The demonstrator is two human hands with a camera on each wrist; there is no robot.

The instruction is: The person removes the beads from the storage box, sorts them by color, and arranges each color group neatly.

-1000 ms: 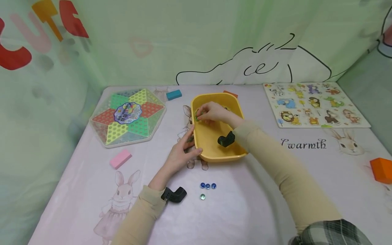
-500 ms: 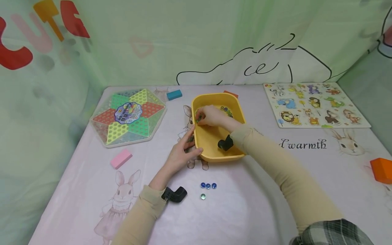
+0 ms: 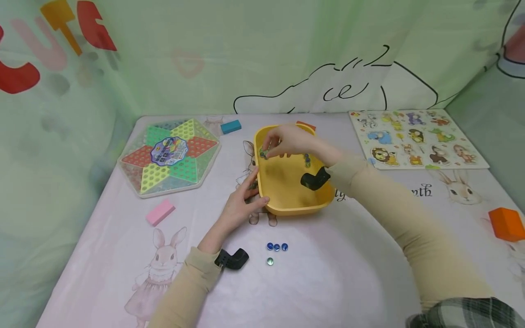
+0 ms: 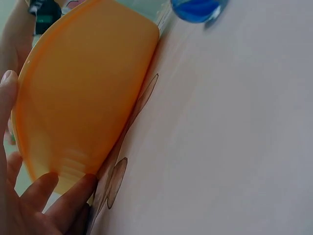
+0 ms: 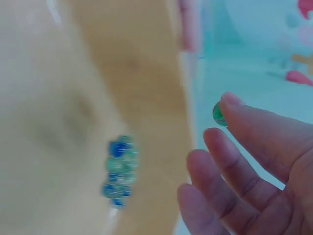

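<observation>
My left hand (image 3: 239,207) grips the near left side of a yellow plastic tub (image 3: 293,211), thumb at the rim and fingers against the outer wall (image 4: 88,93). Over the tub's far left part, my right hand (image 3: 289,140) pinches a green marble (image 5: 219,114) between thumb and index finger. Several blue and green marbles (image 5: 120,169) lie clustered along the tub's side. More of them show as a small group (image 3: 307,160) at the right of the tub. On the table in front sit three blue marbles (image 3: 276,247) in a row and one green-tinted marble (image 3: 270,261).
A hexagonal Chinese checkers board (image 3: 170,155) lies at the left, with a pink block (image 3: 160,212) before it and a blue block (image 3: 231,126) behind. An animal puzzle board (image 3: 416,139) is at the back right. An orange block (image 3: 506,224) stands at the right edge.
My right hand has risen from the tub's left side, its forearm shifting right. The marbles at the tub's right have moved nearer to me. My left hand stays at the tub.
</observation>
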